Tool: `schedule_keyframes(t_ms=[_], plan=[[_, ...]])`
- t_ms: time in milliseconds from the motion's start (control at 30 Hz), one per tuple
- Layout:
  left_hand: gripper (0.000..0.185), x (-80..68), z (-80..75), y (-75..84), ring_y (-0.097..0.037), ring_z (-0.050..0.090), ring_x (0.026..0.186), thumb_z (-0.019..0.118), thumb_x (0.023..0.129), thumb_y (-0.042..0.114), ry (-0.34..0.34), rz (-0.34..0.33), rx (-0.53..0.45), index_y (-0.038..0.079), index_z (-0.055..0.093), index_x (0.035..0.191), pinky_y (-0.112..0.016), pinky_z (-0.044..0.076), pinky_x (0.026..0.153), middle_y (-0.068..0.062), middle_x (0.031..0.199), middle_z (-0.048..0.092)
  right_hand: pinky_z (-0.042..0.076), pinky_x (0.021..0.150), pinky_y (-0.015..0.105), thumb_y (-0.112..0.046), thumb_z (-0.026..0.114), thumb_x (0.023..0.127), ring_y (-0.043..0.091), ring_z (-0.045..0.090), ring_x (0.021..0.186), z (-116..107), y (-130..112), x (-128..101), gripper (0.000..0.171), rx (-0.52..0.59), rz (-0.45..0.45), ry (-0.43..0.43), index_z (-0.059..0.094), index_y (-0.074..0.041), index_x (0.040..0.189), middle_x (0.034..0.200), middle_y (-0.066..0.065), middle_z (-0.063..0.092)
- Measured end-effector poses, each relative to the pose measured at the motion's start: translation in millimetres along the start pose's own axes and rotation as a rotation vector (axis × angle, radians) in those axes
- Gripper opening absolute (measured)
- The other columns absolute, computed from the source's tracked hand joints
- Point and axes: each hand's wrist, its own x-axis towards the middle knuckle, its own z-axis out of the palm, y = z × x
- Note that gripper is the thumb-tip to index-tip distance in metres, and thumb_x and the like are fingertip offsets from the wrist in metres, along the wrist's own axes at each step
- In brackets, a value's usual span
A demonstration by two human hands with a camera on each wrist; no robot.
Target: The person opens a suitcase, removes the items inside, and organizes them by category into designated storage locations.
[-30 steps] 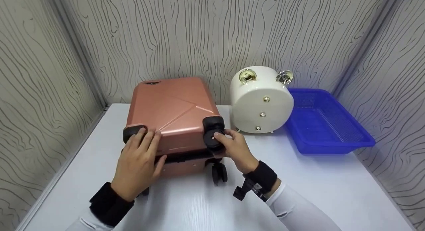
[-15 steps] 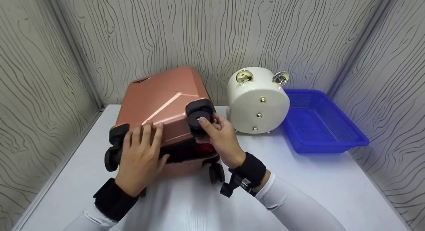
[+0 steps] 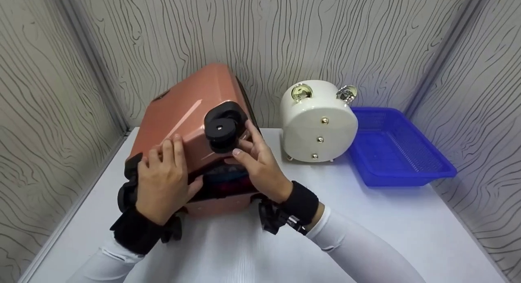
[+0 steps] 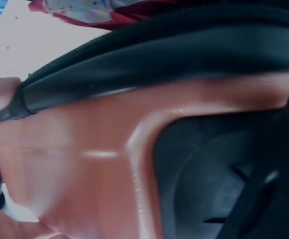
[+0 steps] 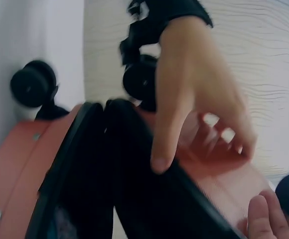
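Observation:
A pink hard-shell suitcase (image 3: 183,116) lies on the table with its upper half tilted up. Dark blue and red contents show through the gap; in the left wrist view a red patterned cloth (image 4: 94,12) lies beyond the black rim (image 4: 159,57). My left hand (image 3: 163,181) grips the upper half's near edge, fingers over the shell and thumb at the gap; the right wrist view shows this thumb inside the rim. At the raised corner, beside a black wheel (image 3: 220,130), my right hand (image 3: 262,165) holds the upper half's edge, some fingers hidden.
A white round case (image 3: 319,132) with gold ear-shaped trims and metal studs stands right of the suitcase. Beside it is a blue plastic basket (image 3: 407,180). Patterned wall panels (image 3: 260,34) close in the back and sides of the white table (image 3: 366,234).
The suitcase's upper half has risen at its right side and tilted leftward, widening the gap. My right hand has moved up and left with the corner, from the wheel to the edge beside it.

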Motion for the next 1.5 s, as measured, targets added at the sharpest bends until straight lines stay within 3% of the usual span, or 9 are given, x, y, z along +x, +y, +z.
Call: schedule_keyframes(t_ms=[133,267,433,567,700,833,1067,1233,1500], plan=[[0.129,-3.3,0.6,-3.4,-0.047,0.065,0.089,0.098,0.057,0.066,0.035,-0.007,0.002,-0.014,0.052,0.148,-0.057,0.058,0.063,-0.031,0.121,0.066,0.061,0.102,0.038,0.001,0.043,0.104,0.024,0.072,0.119,-10.3,10.3,-7.0,0.078,-0.035,-0.028,0.044,0.003,0.004,0.171,0.147,0.036,0.058],[0.127,-1.0,-2.7,-7.7,-0.048,0.065,0.086,0.099,0.059,0.063,0.042,-0.033,-0.008,-0.015,0.052,0.147,-0.056,0.058,0.06,-0.032,0.12,0.065,0.061,0.099,0.039,0.006,0.044,0.102,0.026,0.073,0.106,-20.6,25.0,-14.5,0.07,-0.121,-0.073,0.094,0.017,0.007,0.166,0.129,0.033,0.061],[0.117,4.0,-13.3,-22.6,-0.053,0.061,0.082,0.097,0.07,0.055,0.051,-0.116,-0.113,-0.02,0.049,0.146,-0.062,0.058,0.059,-0.038,0.121,0.063,0.059,0.105,0.045,0.003,0.059,0.101,0.038,0.072,0.116,-42.5,50.3,-21.5,0.051,-0.498,-0.111,-0.006,0.047,0.011,0.15,0.126,0.027,0.069],[0.112,1.3,-21.8,-38.5,-0.061,0.06,0.088,0.093,0.077,0.047,0.065,-0.211,-0.232,-0.025,0.043,0.147,-0.069,0.058,0.067,-0.046,0.123,0.06,0.056,0.109,0.051,-0.012,0.07,0.103,0.036,0.072,0.122,-59.7,69.4,-27.4,0.038,-0.822,-0.1,-0.144,0.066,0.007,0.135,0.129,0.021,0.075],[0.114,-7.9,-28.5,-53.1,-0.066,0.062,0.097,0.091,0.081,0.045,0.056,-0.319,-0.301,-0.023,0.036,0.153,-0.075,0.056,0.075,-0.049,0.129,0.057,0.06,0.099,0.048,-0.024,0.075,0.103,0.028,0.075,0.111,-67.4,81.8,-33.1,0.031,-1.027,-0.076,-0.244,0.076,-0.002,0.125,0.119,0.013,0.079],[0.114,-17.9,-33.3,-64.8,-0.069,0.061,0.105,0.085,0.087,0.046,0.025,-0.426,-0.336,-0.018,0.025,0.161,-0.079,0.053,0.079,-0.05,0.134,0.053,0.062,0.089,0.043,-0.024,0.078,0.101,0.024,0.075,0.098,-69.5,88.6,-36.3,0.021,-1.168,-0.135,-0.28,0.08,-0.006,0.111,0.104,0.008,0.081],[0.124,-25.4,-34.9,-82.7,-0.071,0.054,0.121,0.087,0.089,0.04,-0.035,-0.608,-0.455,-0.008,0.006,0.169,-0.083,0.046,0.09,-0.051,0.147,0.044,0.063,0.083,0.04,-0.019,0.079,0.101,0.024,0.074,0.091,-67.8,92.1,-38.4,0.013,-1.25,-0.199,-0.21,0.08,-0.006,0.099,0.094,0.007,0.08],[0.122,-31.6,-30.7,-90.3,-0.071,0.056,0.109,0.086,0.09,0.044,-0.032,-0.686,-0.459,-0.008,0.009,0.169,-0.083,0.046,0.083,-0.052,0.142,0.045,0.063,0.081,0.04,-0.018,0.08,0.1,0.023,0.073,0.088,-64.9,96.6,-46.5,0.012,-1.242,-0.22,-0.175,0.078,-0.007,0.095,0.09,0.006,0.078],[0.116,-49.6,-21.9,-105.9,-0.072,0.051,0.123,0.077,0.097,0.045,-0.097,-0.84,-0.558,-0.009,0.005,0.17,-0.081,0.041,0.101,-0.051,0.154,0.037,0.062,0.083,0.039,-0.019,0.081,0.099,0.021,0.073,0.087,-67.6,94.5,-62.0,0.013,-1.231,-0.239,-0.145,0.077,-0.008,0.093,0.089,0.005,0.077]])
